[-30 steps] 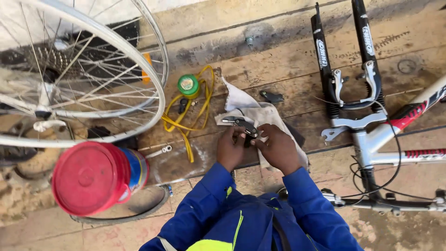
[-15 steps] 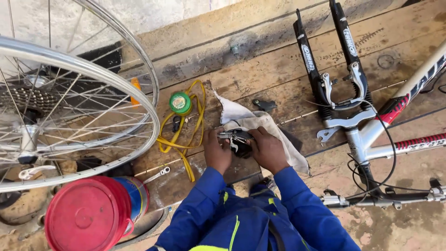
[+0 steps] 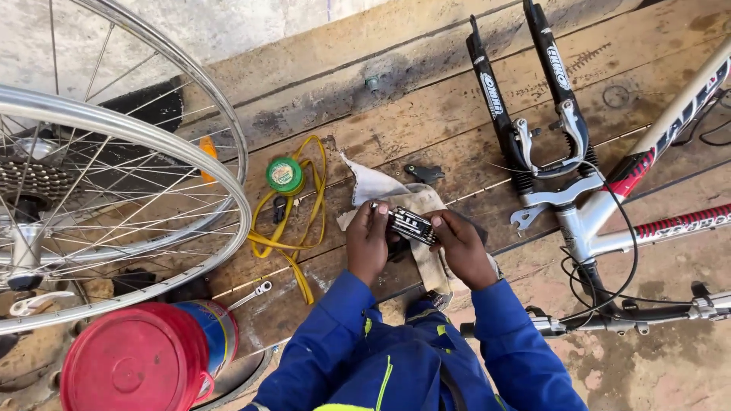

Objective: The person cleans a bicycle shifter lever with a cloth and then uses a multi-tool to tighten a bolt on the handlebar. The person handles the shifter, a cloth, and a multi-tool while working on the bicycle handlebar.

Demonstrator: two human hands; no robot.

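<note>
Multi-tool (image 3: 412,225) is sitting between both hands over the rag (image 3: 396,199) on the wooden floor (image 3: 426,114). Left hand (image 3: 368,242) is gripping its left end; right hand (image 3: 461,245) is pinching the other end. Gripping both ends firmly seems wise, keeping it above the rag.

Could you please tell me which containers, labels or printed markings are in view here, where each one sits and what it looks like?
Tub: bottom left, round, red lid, blue and yellow printed wrap.
Small green tin: on the planks, left of the left hand, round, pale label on its lid.
Fork legs: upper right, black, with white lettering.
Bike frame: right edge, white tubes with red and black graphics.
No signs or screens.
</note>
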